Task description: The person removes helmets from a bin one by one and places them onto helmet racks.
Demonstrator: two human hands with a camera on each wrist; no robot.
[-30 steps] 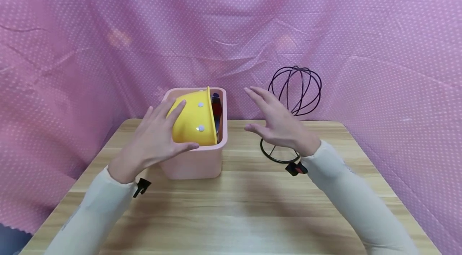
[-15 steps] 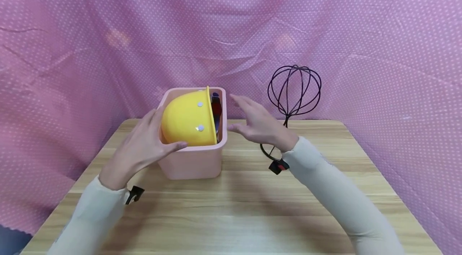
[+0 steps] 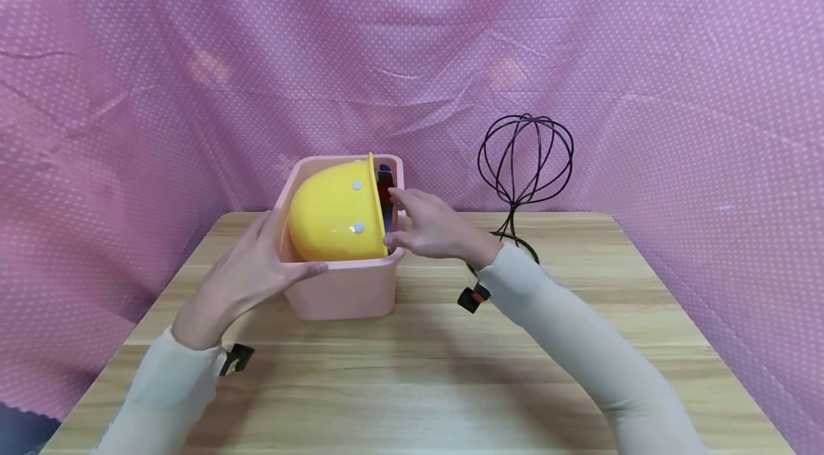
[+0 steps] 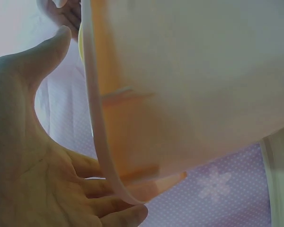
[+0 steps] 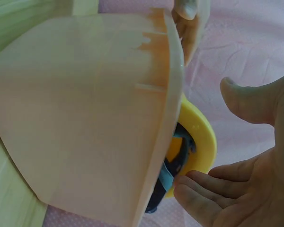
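Down in a pale pink plastic bin [image 3: 341, 290] with round corners, on a light wooden table [image 3: 425, 369]: a shiny yellow hard plastic hat [image 3: 335, 215] with small white studs, tipped over on its side. Round top to the left, open side to the right, flat rim standing up almost straight. From top to rim, laid out sideways, like a line from one hand to the other. Round top toward the bare left hand [image 3: 247, 276], open side toward the bare right hand [image 3: 434, 226]. Nearer to the rim by far: the right hand, with finger and thumb tips at the bin's right edge. From those fingertips, hat just to the left and very close. Hard to tell if touching the rim or only beside it. In the right wrist view, thumb and fingers wide apart, only a bit bent, with nothing held between, and dark straps [image 5: 181, 158] showing by the hat's open side. Over on the left, fingers spread and mostly straight by the bin's left edge, thumb out toward the front, nothing pinched; hard to tell how much is resting on the bin. From there, hat to the right, past the bin's edge. Well apart, behind the right arm: a black wire stand [image 3: 512, 214] with a round cage top.
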